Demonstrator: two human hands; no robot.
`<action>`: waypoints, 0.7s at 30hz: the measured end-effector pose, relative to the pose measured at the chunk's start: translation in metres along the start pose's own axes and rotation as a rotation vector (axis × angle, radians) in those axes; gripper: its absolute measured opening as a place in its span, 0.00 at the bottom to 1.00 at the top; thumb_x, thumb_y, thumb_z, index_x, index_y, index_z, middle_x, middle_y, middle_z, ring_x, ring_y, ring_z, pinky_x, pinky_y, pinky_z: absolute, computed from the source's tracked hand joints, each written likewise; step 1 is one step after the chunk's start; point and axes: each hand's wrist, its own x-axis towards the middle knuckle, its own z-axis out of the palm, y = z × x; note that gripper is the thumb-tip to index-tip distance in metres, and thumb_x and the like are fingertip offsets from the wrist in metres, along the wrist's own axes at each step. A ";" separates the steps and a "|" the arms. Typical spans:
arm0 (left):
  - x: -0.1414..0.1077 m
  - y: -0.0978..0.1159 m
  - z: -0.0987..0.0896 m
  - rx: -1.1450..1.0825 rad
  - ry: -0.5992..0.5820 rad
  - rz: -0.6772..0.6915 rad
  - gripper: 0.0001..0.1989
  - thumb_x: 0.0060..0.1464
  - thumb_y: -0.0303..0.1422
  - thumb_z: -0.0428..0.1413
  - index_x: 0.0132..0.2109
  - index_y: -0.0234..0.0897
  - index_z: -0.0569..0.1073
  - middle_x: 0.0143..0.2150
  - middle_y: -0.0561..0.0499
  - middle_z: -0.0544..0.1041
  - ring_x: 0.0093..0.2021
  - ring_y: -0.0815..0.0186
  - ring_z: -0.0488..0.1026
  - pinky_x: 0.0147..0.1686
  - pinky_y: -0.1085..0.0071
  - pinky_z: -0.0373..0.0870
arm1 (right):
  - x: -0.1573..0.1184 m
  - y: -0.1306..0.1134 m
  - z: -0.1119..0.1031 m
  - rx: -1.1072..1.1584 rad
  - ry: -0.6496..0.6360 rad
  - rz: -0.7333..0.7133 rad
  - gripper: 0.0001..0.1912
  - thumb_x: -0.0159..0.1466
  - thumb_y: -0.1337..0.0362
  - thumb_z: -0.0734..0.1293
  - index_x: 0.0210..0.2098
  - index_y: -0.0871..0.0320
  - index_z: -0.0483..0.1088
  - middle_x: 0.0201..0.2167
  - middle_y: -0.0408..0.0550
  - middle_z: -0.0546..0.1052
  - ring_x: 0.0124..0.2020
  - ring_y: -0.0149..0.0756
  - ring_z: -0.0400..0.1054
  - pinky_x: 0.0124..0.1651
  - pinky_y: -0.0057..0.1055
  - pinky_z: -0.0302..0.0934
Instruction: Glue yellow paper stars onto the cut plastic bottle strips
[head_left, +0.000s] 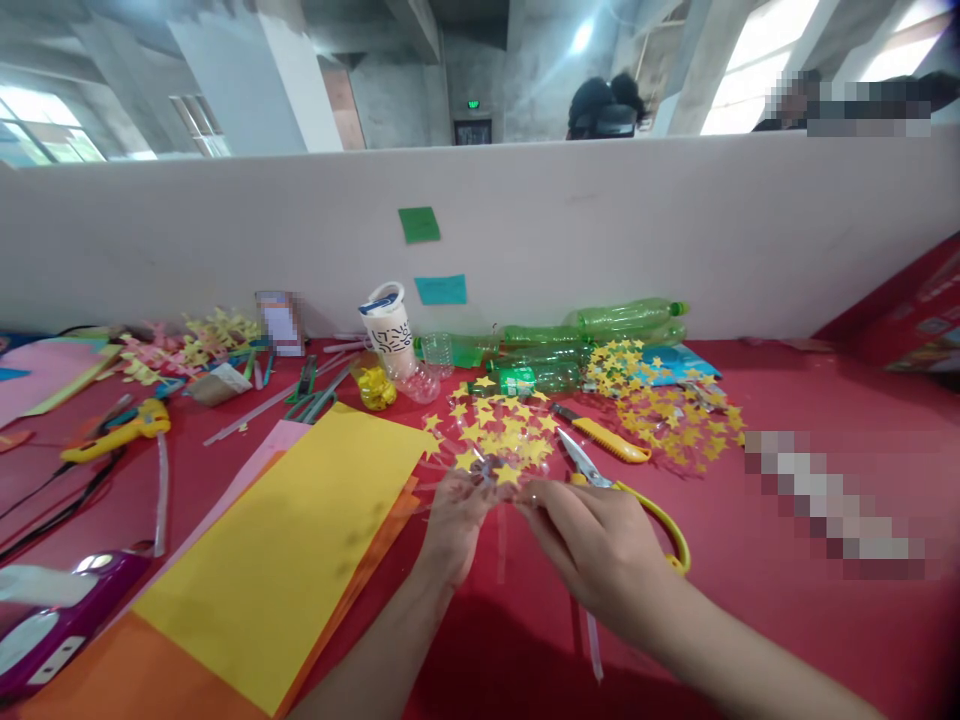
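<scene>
Before me is a spray of yellow paper stars (517,432) on clear plastic strips. My left hand (455,522) is closed around its near, lower end. Thumb and fingers of my right hand (604,545) pinch at the same end, close to my left fingertips; the exact spot is partly hidden. Just beyond my right hand lie scissors (583,462) with yellow handles and a yellow utility knife (611,438). Left of my left hand, a yellow paper sheet (300,550) rests on orange and pink sheets.
Green plastic bottles (626,317) and a white cup (388,330) stand or lie along the white partition (300,230). More star sprays (686,415) sit at right. A yellow glue gun (120,432) and a purple device (75,610) are on the red table (810,640).
</scene>
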 end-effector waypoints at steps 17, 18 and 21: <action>0.001 0.009 0.000 0.047 0.008 0.042 0.12 0.43 0.29 0.64 0.37 0.36 0.73 0.30 0.53 0.78 0.31 0.68 0.75 0.38 0.70 0.70 | -0.002 -0.001 0.001 -0.039 -0.024 0.001 0.10 0.66 0.68 0.58 0.46 0.59 0.66 0.23 0.43 0.73 0.23 0.31 0.66 0.25 0.29 0.50; 0.002 0.010 0.000 0.043 0.012 0.038 0.12 0.43 0.28 0.64 0.37 0.36 0.73 0.30 0.53 0.78 0.31 0.69 0.75 0.38 0.70 0.70 | -0.002 -0.001 0.001 -0.038 -0.029 0.005 0.11 0.66 0.68 0.58 0.46 0.59 0.66 0.23 0.43 0.74 0.23 0.31 0.66 0.25 0.29 0.50; 0.002 0.011 0.000 0.031 0.013 0.041 0.10 0.43 0.28 0.65 0.34 0.36 0.73 0.30 0.54 0.77 0.30 0.70 0.74 0.39 0.71 0.69 | -0.002 -0.002 -0.002 -0.029 -0.035 0.019 0.11 0.66 0.68 0.58 0.47 0.59 0.66 0.22 0.42 0.73 0.22 0.31 0.66 0.24 0.29 0.50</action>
